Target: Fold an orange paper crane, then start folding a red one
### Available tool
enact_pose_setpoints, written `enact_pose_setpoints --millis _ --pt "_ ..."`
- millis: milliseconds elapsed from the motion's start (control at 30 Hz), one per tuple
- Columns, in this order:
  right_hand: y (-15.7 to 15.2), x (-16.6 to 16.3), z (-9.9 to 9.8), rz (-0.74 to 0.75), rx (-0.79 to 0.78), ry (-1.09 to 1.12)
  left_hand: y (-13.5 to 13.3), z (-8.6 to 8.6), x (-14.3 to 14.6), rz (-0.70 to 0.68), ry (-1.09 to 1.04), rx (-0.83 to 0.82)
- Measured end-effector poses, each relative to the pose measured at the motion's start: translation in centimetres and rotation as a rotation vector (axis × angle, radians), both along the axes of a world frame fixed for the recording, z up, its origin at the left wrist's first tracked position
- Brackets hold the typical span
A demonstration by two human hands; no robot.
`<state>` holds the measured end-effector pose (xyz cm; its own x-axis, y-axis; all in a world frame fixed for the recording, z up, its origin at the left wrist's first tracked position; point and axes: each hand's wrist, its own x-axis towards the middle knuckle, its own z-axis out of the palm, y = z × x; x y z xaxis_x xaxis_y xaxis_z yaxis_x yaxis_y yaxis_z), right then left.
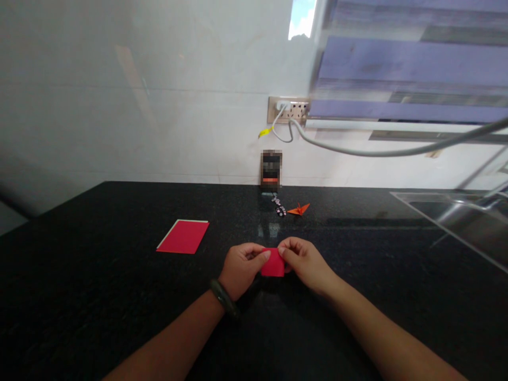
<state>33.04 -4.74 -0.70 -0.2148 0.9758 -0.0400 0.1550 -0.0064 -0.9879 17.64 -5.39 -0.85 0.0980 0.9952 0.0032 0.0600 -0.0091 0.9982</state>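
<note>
A small folded square of red paper [272,264] is held between my two hands, a little above or at the dark countertop. My left hand [243,267], with a dark green bangle [224,297] at its wrist, pinches the paper's left upper side between thumb and fingers. On the opposite side, my right hand [302,260] grips the upper right corner, its thumb on the front face. The fingers behind the paper are partly hidden. To the left lies a stack of flat paper sheets [183,236], red on top with a pale edge showing.
An orange folded paper crane [299,209] sits beyond my hands, beside a patterned strap [279,206]. A blurred-out phone-like object [271,169] leans on the wall. White cables run from a wall socket [289,110]. A metal sink [456,217] is at right in the black countertop [119,296].
</note>
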Motion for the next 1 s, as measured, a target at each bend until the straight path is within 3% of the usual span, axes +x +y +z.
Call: enact_pose_setpoints --millis 200,500,767,1000 --pt "-0.15 -0.07 -0.07 0.008 0.057 -0.06 0.12 0.24 -0.09 0.019 0.013 0.0" --pt "-0.28 -0.51 -0.1 -0.054 -0.049 0.065 0.08 0.05 -0.1 0.055 0.06 0.036" --pt "0.04 0.22 -0.03 -0.057 0.064 -0.077 0.24 -0.11 -0.33 -0.046 0.036 -0.012" --pt "0.05 0.38 0.34 -0.039 0.025 -0.081 0.28 -0.51 -0.39 -0.166 0.065 -0.105"
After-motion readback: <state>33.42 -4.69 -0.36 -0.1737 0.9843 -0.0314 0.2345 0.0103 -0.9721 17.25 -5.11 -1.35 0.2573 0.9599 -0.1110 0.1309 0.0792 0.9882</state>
